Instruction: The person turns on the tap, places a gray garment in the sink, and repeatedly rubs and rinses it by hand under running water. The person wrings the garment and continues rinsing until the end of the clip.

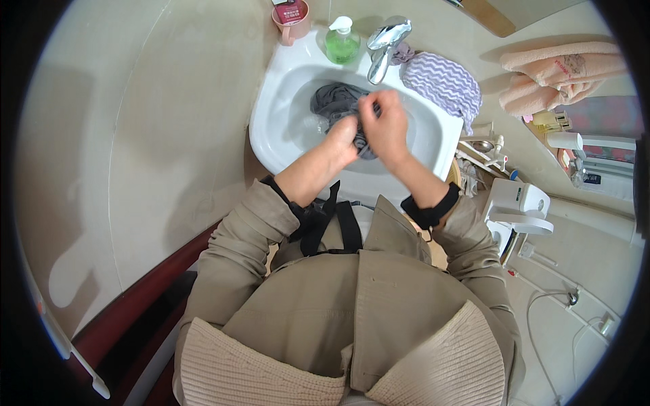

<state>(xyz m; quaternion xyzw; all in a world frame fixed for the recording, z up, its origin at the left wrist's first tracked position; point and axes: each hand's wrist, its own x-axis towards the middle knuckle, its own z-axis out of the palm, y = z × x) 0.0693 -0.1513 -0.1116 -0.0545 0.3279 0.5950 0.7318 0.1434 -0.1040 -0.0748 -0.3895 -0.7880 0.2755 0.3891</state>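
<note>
A dark grey cloth (335,99) lies bunched in the white washbasin (264,116), which holds some water. Both my hands grip a part of it above the basin. My left hand (343,137) holds the cloth from the left side, its thumb up. Close beside it, my right hand (386,124) is curled round the same cloth, fingers bent. The gathered end hangs between and below my hands. Behind them stands the chrome faucet (388,45); no stream of water is visible from it.
On the basin's back rim stand a green soap pump bottle (343,45) and a pink mug (291,20). A purple-and-white striped cloth (442,83) drapes over the right corner. A peach towel (558,76) hangs at right, near a shelf with toiletries. Walls flank the basin.
</note>
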